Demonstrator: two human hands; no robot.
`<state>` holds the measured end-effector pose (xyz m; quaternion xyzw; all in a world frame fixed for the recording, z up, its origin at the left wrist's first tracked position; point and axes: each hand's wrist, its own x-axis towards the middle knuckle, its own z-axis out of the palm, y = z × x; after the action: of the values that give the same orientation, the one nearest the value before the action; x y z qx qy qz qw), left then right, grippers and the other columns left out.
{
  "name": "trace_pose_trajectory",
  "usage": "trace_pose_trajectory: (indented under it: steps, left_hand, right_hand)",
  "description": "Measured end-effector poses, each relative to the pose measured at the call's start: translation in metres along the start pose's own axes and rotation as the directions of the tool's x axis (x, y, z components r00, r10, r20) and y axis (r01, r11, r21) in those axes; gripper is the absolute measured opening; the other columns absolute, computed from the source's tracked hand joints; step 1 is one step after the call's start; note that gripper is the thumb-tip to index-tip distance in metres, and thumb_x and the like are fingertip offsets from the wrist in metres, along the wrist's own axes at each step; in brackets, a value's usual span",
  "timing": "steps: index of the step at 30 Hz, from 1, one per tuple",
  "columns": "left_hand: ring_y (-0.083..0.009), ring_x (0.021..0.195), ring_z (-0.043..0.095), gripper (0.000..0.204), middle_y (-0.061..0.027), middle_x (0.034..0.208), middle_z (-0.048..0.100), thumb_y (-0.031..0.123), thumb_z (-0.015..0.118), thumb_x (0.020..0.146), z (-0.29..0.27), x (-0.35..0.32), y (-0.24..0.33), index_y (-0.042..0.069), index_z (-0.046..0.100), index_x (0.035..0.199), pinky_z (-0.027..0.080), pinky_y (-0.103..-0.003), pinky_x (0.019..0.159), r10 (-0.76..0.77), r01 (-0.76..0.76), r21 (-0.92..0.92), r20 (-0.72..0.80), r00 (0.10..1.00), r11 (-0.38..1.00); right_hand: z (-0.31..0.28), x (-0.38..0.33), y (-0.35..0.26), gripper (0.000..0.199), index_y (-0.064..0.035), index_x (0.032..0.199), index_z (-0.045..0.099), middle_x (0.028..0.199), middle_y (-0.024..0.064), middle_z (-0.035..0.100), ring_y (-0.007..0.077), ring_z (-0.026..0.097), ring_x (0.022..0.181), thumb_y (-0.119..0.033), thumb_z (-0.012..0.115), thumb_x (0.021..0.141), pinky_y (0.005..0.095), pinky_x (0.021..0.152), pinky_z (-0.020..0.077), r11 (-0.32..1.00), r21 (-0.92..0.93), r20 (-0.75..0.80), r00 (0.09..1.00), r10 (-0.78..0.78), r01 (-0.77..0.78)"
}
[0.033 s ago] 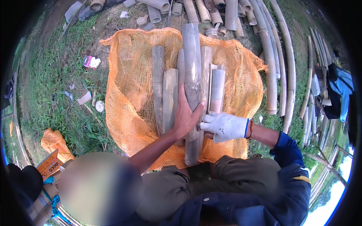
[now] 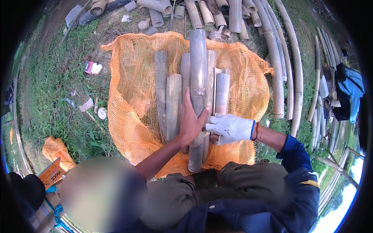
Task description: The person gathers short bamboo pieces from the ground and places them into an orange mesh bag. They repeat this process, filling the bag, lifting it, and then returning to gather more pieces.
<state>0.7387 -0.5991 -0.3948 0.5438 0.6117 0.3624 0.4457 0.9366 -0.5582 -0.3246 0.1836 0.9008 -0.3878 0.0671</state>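
A long grey-brown bamboo piece (image 2: 198, 62) lies lengthwise on top of the other pieces, its near end close to my knees. Across its middle sits my bare left hand (image 2: 192, 121), fingers along its left side and thumb over its right. My right hand (image 2: 231, 129), in a white knit glove with a blue cuff, presses curled fingers to the right side of the same piece; some fingertips are hidden. Beneath and beside it are more bamboo pieces, including a split-looking one (image 2: 174, 105) on the left and a short pale one (image 2: 222, 93) on the right.
An orange mesh sack (image 2: 132, 89) is spread under the bamboo on the grass. Cut bamboo tubes (image 2: 235, 15) are piled at the far side. Long poles (image 2: 296, 58) lie to the right. At left are litter (image 2: 93, 68) and a crumpled orange mesh (image 2: 57, 150); a blurred round shape (image 2: 104, 194) covers the lower left.
The whole view has shifted slightly, with the sack and bamboo a little lower in the picture. Both hands keep the same hold on the long bamboo piece.
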Motion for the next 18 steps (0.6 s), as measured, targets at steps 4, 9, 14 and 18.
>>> trace_pose_trajectory:
  steps: [4,9,14,18]
  left_hand:
    - [-0.0419,0.149,0.033,0.093,-0.0262,0.161,0.032,0.033,0.080,0.091,-0.004,0.029,-0.001,-0.001,0.030,0.162,0.028,-0.053,0.125,0.137,-0.134,0.381,0.018,0.990,0.915]
    - [-0.0421,0.150,0.032,0.087,-0.0242,0.161,0.034,0.041,0.083,0.088,0.007,0.040,-0.016,0.004,0.044,0.156,0.029,-0.053,0.125,0.043,-0.125,0.406,0.206,0.978,0.905]
    - [-0.0465,0.151,0.029,0.083,-0.0284,0.161,0.034,0.036,0.083,0.088,-0.006,0.034,-0.012,0.002,0.046,0.153,0.029,-0.058,0.124,0.130,-0.195,0.316,0.216,0.968,0.928]
    - [-0.0497,0.151,0.030,0.086,-0.0297,0.162,0.031,0.034,0.084,0.087,-0.047,0.054,-0.036,0.003,0.043,0.156,0.029,-0.060,0.123,0.230,-0.208,0.518,0.022,0.973,0.830]
  right_hand:
    - [-0.024,0.007,0.070,0.035,-0.0053,0.120,0.060,0.107,0.0177,0.059,0.0403,0.064,0.095,-0.027,0.069,0.094,0.0519,0.083,0.0541,0.973,-0.015,-0.211,0.952,0.223,-0.232]
    - [-0.081,0.026,0.250,0.051,-0.0022,0.131,0.058,0.118,0.0264,0.059,0.0452,0.064,0.107,-0.033,0.072,0.092,0.0504,0.094,0.0544,0.780,0.389,-0.763,0.304,0.571,-0.490]
    - [-0.154,0.037,0.370,0.088,-0.0009,0.148,0.050,0.138,0.0306,0.055,0.0484,0.056,0.128,-0.055,0.073,0.083,0.0517,0.110,0.0466,0.457,0.539,-0.722,-0.109,0.683,-0.708]
    - [-0.192,0.065,0.400,0.094,-0.0027,0.150,0.050,0.147,0.0269,0.052,0.0448,0.052,0.137,-0.061,0.071,0.080,0.0504,0.117,0.0405,0.381,0.605,-0.616,-0.108,0.780,-0.699]
